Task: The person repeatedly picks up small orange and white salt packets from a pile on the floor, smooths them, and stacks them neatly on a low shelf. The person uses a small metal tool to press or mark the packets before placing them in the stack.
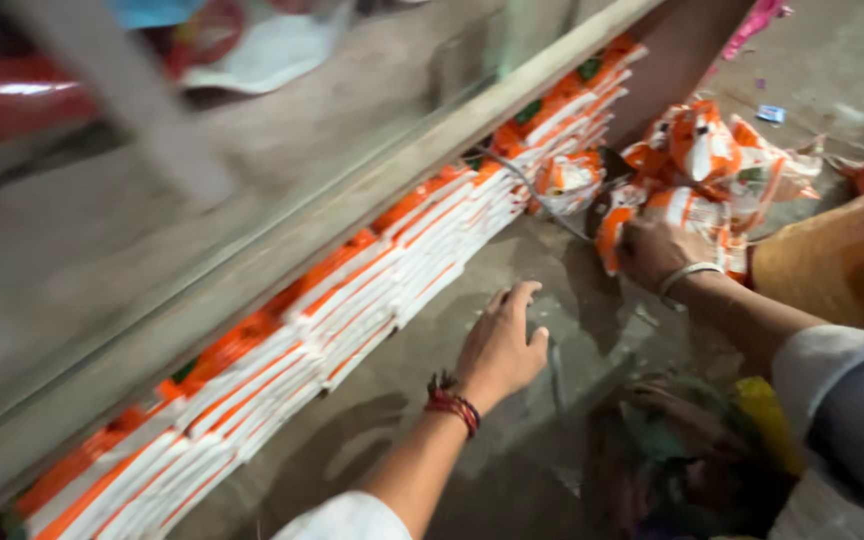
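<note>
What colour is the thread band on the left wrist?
Red thread band, clearest in the head view, on the left hand.

Bare concrete floor (512, 420) open in the middle, row of orange-and-white packets (352, 300) walling the left under the shelf edge (372, 190), loose packet heap (712, 165) blocking far right, yellow sack (832, 255) crowding right.

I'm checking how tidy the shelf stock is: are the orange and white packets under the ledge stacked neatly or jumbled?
Stacked neatly: the packets under the ledge lie flat in an even row. Only the loose pile by the right hand is jumbled.

Grey concrete floor (512, 290), long wooden shelf edge (352, 200), dim light
</note>
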`<action>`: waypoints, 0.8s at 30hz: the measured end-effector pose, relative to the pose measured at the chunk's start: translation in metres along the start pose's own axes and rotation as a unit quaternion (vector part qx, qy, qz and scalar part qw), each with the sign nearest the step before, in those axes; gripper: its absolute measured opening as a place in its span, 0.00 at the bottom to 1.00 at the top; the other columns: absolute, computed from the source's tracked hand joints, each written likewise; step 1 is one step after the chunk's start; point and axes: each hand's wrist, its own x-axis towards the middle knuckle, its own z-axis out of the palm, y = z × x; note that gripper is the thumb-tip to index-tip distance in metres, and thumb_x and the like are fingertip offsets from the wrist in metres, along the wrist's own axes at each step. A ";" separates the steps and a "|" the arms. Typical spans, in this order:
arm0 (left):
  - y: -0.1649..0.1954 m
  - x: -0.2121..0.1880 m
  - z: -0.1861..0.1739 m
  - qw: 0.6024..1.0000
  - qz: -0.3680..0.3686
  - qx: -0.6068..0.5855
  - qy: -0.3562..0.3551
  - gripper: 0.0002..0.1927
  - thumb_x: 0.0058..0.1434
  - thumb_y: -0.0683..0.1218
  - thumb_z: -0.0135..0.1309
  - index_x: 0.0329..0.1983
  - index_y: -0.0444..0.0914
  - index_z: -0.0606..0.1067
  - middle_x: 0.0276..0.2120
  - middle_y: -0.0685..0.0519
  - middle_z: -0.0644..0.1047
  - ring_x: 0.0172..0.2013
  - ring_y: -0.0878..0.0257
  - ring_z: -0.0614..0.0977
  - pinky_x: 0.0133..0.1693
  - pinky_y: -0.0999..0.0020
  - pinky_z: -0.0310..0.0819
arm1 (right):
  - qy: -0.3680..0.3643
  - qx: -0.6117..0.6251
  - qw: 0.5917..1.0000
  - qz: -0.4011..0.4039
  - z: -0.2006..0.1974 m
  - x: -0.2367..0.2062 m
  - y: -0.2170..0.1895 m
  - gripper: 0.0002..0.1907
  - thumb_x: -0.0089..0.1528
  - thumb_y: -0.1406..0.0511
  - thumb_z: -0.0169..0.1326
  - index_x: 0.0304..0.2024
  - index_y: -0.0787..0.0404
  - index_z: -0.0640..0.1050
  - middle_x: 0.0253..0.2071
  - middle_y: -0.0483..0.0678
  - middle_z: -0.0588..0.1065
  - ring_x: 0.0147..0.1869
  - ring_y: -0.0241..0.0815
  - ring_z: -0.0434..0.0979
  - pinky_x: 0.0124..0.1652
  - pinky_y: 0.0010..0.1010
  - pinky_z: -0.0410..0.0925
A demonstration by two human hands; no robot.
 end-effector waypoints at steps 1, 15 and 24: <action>0.000 0.012 0.008 1.000 -0.005 0.003 -0.017 0.28 0.56 0.44 0.59 0.61 0.37 0.68 0.53 0.40 0.76 0.55 0.43 0.76 0.55 0.52 0.71 | 0.070 -0.003 0.997 0.044 0.001 -0.003 0.016 0.26 0.58 0.48 0.57 0.51 0.56 0.75 0.50 0.57 0.77 0.56 0.60 0.77 0.50 0.51 0.71; -0.027 0.059 0.037 0.993 -0.086 -0.057 -0.064 0.22 0.56 0.51 0.61 0.52 0.39 0.77 0.39 0.47 0.85 0.42 0.54 0.87 0.45 0.61 0.80 | 0.162 0.186 0.919 0.307 0.019 0.004 0.046 0.48 0.50 0.51 0.70 0.67 0.58 0.63 0.56 0.61 0.70 0.60 0.66 0.71 0.57 0.53 0.67; -0.102 0.029 0.016 0.976 -0.205 0.060 0.048 0.21 0.56 0.49 0.60 0.53 0.40 0.78 0.43 0.44 0.83 0.46 0.49 0.84 0.50 0.57 0.76 | 0.107 0.210 0.969 0.072 -0.003 -0.060 -0.056 0.34 0.60 0.52 0.63 0.66 0.55 0.71 0.55 0.58 0.72 0.57 0.57 0.74 0.52 0.46 0.70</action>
